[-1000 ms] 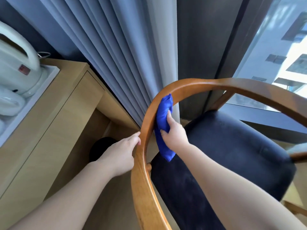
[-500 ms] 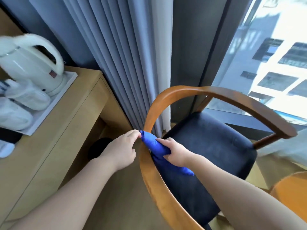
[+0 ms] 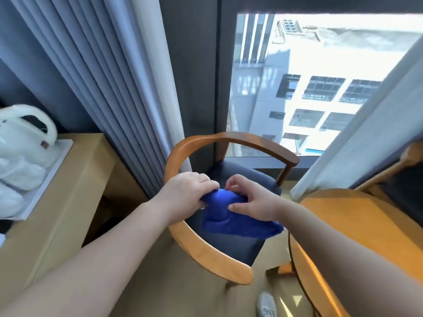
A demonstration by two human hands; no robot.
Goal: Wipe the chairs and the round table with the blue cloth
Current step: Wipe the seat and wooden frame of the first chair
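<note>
Both hands work the cloth [image 3: 231, 221] just below centre, over the chair [image 3: 206, 252] seat. The left hand [image 3: 190, 193] pinches its 9 o'clock end with curled fingers and the right hand [image 3: 249, 202] grips the 3 o'clock side, likely to refold it for a fresh face. The cloth is bright blue, plush and bunched, with a tail sagging toward 4 o'clock where the table [image 3: 366, 213] waits.

Bunched blue cloth [image 3: 229, 221] hangs over the dark-seated wooden chair [image 3: 206, 250] beside the round table [image 3: 357, 220].
</note>
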